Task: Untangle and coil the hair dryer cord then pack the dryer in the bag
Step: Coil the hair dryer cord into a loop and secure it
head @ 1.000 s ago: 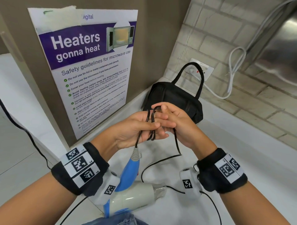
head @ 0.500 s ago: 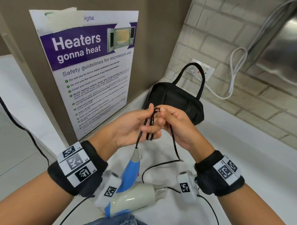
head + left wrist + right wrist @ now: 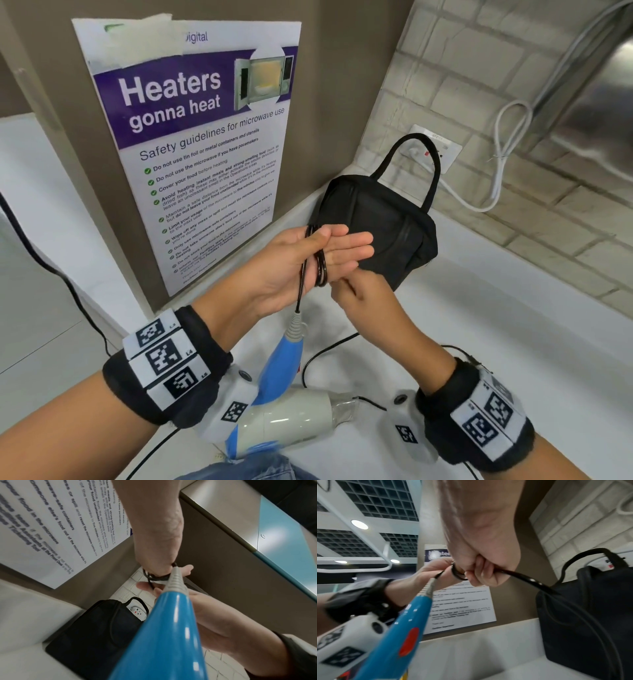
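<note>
Above the white counter (image 3: 513, 342), in front of the black bag (image 3: 383, 226), the hair dryer (image 3: 284, 414) sits low with its handle pointing up. I worry the cord (image 3: 320, 270) loops could slide off the left hand (image 3: 308, 260), since its fingers (image 3: 346, 246) are straight and pressed together, if the right hand (image 3: 370, 298), curled tight round the loose cord just below, tugs too hard. The counter looks smooth and hard, the bag soft cloth with a bendy loop handle, the dryer shiny cream-and-blue plastic, the cord thin, black and glossy.
</note>
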A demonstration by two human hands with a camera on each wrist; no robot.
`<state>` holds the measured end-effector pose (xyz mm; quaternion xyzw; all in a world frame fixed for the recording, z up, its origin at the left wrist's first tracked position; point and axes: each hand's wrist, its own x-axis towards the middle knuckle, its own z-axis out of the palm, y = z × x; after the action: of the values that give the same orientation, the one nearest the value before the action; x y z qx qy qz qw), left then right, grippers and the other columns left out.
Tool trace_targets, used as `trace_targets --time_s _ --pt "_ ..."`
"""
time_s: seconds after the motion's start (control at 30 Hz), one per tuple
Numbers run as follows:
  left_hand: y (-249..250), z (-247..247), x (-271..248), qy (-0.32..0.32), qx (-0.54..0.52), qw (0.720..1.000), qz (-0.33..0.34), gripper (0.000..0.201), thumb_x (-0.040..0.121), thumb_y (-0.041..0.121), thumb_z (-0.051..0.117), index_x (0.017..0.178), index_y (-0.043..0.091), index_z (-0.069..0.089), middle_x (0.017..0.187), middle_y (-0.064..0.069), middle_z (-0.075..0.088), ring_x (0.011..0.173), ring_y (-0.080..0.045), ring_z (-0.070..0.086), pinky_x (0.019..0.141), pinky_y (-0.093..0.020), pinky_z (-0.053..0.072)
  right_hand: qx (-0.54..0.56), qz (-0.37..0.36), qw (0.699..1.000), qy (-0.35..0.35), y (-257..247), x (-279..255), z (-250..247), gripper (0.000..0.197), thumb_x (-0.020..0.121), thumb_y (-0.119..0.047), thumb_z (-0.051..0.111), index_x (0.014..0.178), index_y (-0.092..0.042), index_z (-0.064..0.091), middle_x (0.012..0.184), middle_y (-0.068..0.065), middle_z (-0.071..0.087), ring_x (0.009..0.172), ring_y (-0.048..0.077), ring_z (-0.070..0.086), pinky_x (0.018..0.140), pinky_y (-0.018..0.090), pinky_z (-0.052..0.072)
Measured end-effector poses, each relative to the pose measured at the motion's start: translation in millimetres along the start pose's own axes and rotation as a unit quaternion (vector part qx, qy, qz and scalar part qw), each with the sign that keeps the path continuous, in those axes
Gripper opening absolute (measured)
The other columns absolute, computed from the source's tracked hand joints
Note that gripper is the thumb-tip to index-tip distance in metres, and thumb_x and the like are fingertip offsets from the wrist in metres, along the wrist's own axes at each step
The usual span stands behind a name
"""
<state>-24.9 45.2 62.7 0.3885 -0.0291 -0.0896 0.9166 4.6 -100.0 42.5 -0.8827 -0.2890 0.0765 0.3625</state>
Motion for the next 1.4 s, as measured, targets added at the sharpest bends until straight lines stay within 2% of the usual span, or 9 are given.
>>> trace_targets --time_s 0.1,0.23,0.63,0.97,1.13,1.23,1.3,1.33,1.4 --pt "-3.8 -0.6 4.0 -0.006 -0.010 1.000 0.023 0.032 0.102 0.011 0.029 0.116 -0.004 0.053 0.111 -0.017 0.070 0.104 -0.028 0.067 0.086 -0.030 0.056 -0.086 -0.062 0.994 -0.020 -2.7 -11.7 10.0 0.035 0.097 -0.020 0.043 0.064 -0.030 0.038 0.055 -0.011 0.042 0.053 0.008 0.042 0.056 0.030 0.035" --pt "-1.8 -11.6 9.2 0.020 0.001 0.999 0.047 0.037 0.101 0.010 0.030 0.132 -0.007 0.041 0.131 -0.020 0.057 0.116 -0.033 0.060 0.095 -0.039 0.051 -0.137 -0.103 0.985 -0.011 -9.6 -33.2 12.9 0.034 0.096 -0.035 0.034 0.115 -0.023 0.059 0.085 -0.002 0.069 0.075 0.020 0.062 0.065 0.037 0.050" --pt "-2.2 -3.4 3.9 -0.031 0.120 0.992 0.002 0.035 0.101 0.013 0.031 0.125 -0.003 0.050 0.119 -0.017 0.064 0.105 -0.033 0.065 0.099 -0.043 0.048 -0.112 -0.140 0.972 0.151 -35.7 3.1 -52.8 0.012 0.086 -0.023 0.058 0.081 -0.026 0.068 0.073 -0.018 0.064 0.069 0.000 0.056 0.061 0.013 0.040" --pt "1.6 -0.2 -8.3 -0.099 0.083 0.990 -0.056 0.038 0.096 0.028 0.036 0.114 0.004 0.058 0.101 -0.015 0.073 0.079 -0.026 0.073 0.084 -0.037 0.057 0.049 -0.075 0.992 0.093 -31.8 42.4 -54.8 0.017 0.086 -0.021 0.064 0.070 -0.026 0.066 0.054 -0.011 0.059 0.053 0.000 0.053 0.056 0.009 0.042" --pt "-0.6 -1.1 -8.4 -0.099 0.078 0.992 -0.031 0.026 0.091 0.014 0.043 0.109 0.003 0.058 0.100 -0.012 0.074 0.080 -0.025 0.073 0.083 -0.037 0.057 0.150 -0.070 0.986 0.008 -11.5 37.6 -39.9 0.012 0.084 -0.025 0.064 0.072 -0.025 0.060 0.070 -0.014 0.060 0.069 0.003 0.057 0.070 0.025 0.048" --pt "-7.0 -2.5 -7.0 -0.093 0.035 0.995 -0.005 0.028 0.092 0.007 0.040 0.113 0.000 0.057 0.111 -0.016 0.069 0.096 -0.032 0.070 0.086 -0.041 0.056 -0.064 0.104 0.991 0.056 3.4 49.9 -8.3 0.019 0.094 -0.026 0.054 0.108 -0.014 0.058 0.115 0.018 0.061 0.102 0.004 0.062 0.093 0.020 0.047" --pt "-11.5 -4.5 -4.9 -0.080 0.019 0.997 0.011 0.030 0.094 0.005 0.038 0.119 -0.003 0.053 0.121 -0.020 0.064 0.108 -0.034 0.064 0.089 -0.043 0.054 -0.204 0.218 0.930 0.214 -4.7 67.7 39.3 0.033 0.099 -0.007 0.030 0.128 0.003 0.041 0.130 0.025 0.048 0.122 0.027 0.054 0.105 0.042 0.041" --pt "-13.0 -5.5 -3.9 -0.071 0.013 0.997 0.017 0.033 0.095 0.005 0.037 0.123 -0.005 0.050 0.124 -0.021 0.061 0.112 -0.035 0.062 0.090 -0.044 0.054 -0.225 0.231 0.926 0.194 -11.2 66.5 40.1 0.033 0.096 0.000 0.025 0.124 0.000 0.044 0.121 0.020 0.054 0.112 0.029 0.060 0.097 0.046 0.045" --pt "-14.4 -7.5 -1.9 -0.050 0.003 0.998 0.029 0.036 0.096 0.003 0.035 0.129 -0.008 0.044 0.128 -0.023 0.058 0.117 -0.035 0.059 0.092 -0.044 0.053 -0.144 0.178 0.973 -0.033 -7.7 22.3 8.9 0.024 0.096 -0.001 0.030 0.094 -0.013 0.051 0.081 0.004 0.057 0.071 0.020 0.059 0.063 0.038 0.048"
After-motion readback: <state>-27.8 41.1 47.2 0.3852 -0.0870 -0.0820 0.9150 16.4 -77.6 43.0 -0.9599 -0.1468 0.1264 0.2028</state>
